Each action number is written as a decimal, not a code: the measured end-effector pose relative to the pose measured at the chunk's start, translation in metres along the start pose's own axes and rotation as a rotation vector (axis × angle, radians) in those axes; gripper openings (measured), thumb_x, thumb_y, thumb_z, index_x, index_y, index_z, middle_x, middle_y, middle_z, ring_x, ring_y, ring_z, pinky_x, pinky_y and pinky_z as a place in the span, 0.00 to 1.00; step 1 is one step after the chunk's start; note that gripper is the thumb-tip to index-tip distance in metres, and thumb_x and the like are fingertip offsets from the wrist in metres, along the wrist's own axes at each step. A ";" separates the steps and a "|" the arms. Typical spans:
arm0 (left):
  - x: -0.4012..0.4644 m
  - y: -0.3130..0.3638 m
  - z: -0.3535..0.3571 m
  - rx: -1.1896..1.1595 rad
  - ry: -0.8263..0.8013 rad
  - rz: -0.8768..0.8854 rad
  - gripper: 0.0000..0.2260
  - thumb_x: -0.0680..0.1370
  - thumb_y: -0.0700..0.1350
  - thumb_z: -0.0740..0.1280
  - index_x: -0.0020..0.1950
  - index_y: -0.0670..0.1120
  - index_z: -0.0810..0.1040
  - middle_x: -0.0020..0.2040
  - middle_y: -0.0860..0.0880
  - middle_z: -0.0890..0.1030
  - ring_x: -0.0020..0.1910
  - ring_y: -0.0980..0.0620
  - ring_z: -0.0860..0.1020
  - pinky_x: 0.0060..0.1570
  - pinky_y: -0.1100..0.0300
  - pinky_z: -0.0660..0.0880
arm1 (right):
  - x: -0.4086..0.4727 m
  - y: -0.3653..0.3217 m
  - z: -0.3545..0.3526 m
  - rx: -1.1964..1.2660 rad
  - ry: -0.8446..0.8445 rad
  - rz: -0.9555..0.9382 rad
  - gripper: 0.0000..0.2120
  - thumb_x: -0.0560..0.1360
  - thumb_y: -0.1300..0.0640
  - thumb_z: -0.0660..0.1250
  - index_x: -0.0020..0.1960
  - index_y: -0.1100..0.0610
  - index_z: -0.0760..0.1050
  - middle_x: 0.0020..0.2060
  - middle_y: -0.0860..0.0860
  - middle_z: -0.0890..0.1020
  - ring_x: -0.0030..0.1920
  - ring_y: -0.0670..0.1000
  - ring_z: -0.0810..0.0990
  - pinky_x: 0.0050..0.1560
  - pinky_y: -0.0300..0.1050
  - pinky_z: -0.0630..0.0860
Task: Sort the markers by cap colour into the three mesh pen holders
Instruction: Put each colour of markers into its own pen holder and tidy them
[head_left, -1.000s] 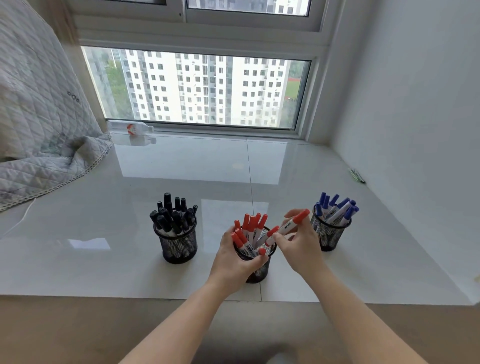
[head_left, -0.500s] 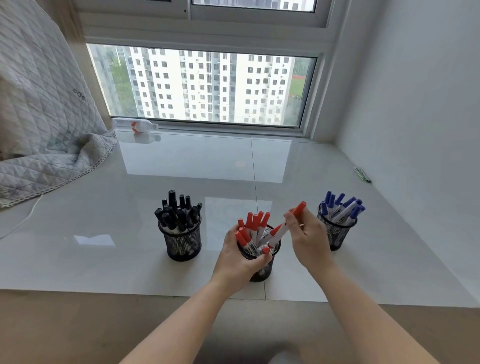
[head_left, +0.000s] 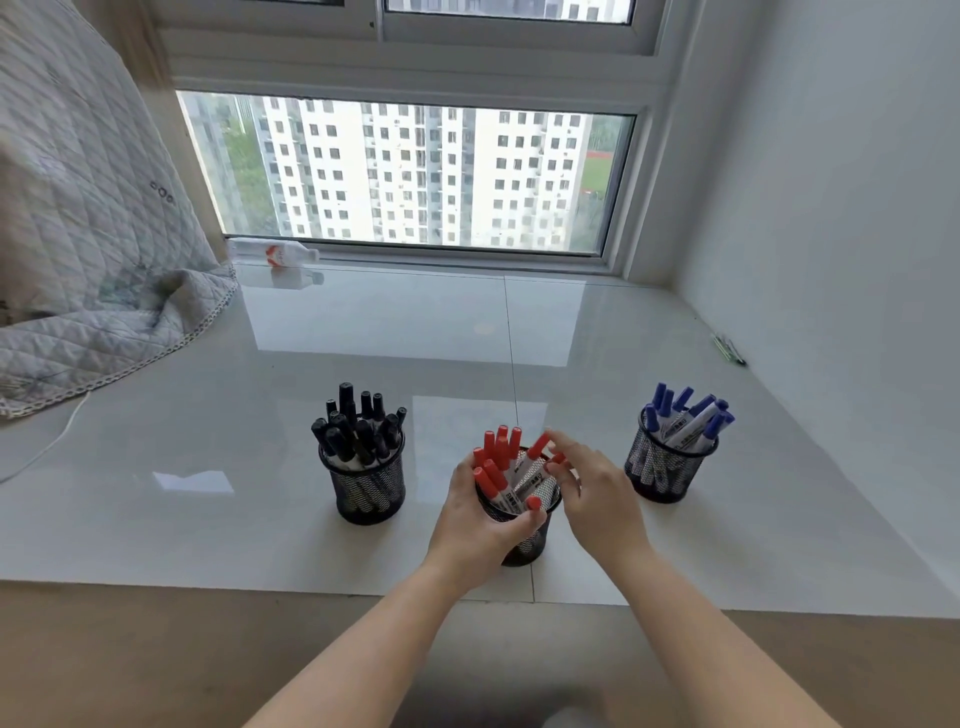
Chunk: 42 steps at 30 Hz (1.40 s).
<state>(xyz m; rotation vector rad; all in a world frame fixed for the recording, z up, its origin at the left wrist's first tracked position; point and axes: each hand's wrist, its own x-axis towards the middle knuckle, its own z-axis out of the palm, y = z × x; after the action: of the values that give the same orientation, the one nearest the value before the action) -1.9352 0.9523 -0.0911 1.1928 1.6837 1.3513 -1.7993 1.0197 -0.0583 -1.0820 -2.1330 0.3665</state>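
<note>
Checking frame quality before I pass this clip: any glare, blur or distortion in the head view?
Head view: window glare reflects off the glossy sill; right hand is motion-blurred over the red-marker holder; wide-angle lens bends the window frame and wall edges; the holders stay sharp.

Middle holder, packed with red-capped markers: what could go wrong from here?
The middle holder looks crowded with red-capped markers, some leaning, so one could slip out over the rim. The right hand hovers at the caps, its fingers blurred; a nudge might tip it, though the left hand grips its wall.
</note>
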 end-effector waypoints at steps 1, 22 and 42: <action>0.000 0.000 0.000 0.004 0.007 -0.002 0.35 0.63 0.53 0.76 0.66 0.56 0.64 0.57 0.63 0.75 0.53 0.73 0.74 0.47 0.76 0.70 | -0.001 0.002 0.001 0.027 -0.015 0.022 0.18 0.77 0.60 0.62 0.67 0.53 0.71 0.50 0.52 0.83 0.47 0.52 0.79 0.46 0.43 0.72; 0.022 -0.006 -0.015 0.077 0.273 -0.051 0.38 0.64 0.57 0.75 0.69 0.52 0.62 0.64 0.54 0.71 0.63 0.54 0.70 0.57 0.59 0.67 | -0.011 0.078 -0.036 0.278 0.187 0.754 0.04 0.74 0.58 0.64 0.49 0.55 0.74 0.47 0.53 0.79 0.46 0.52 0.74 0.46 0.43 0.67; 0.011 -0.020 0.014 0.130 0.450 -0.148 0.40 0.68 0.48 0.76 0.73 0.46 0.58 0.67 0.46 0.64 0.66 0.49 0.67 0.62 0.60 0.63 | 0.021 0.133 -0.018 0.453 0.287 0.687 0.35 0.61 0.55 0.79 0.62 0.54 0.64 0.52 0.45 0.75 0.49 0.47 0.74 0.50 0.40 0.67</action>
<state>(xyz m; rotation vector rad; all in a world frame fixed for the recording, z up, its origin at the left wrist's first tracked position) -1.9317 0.9666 -0.1131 0.8496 2.1549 1.5138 -1.7170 1.1157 -0.1063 -1.4540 -1.2897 0.9001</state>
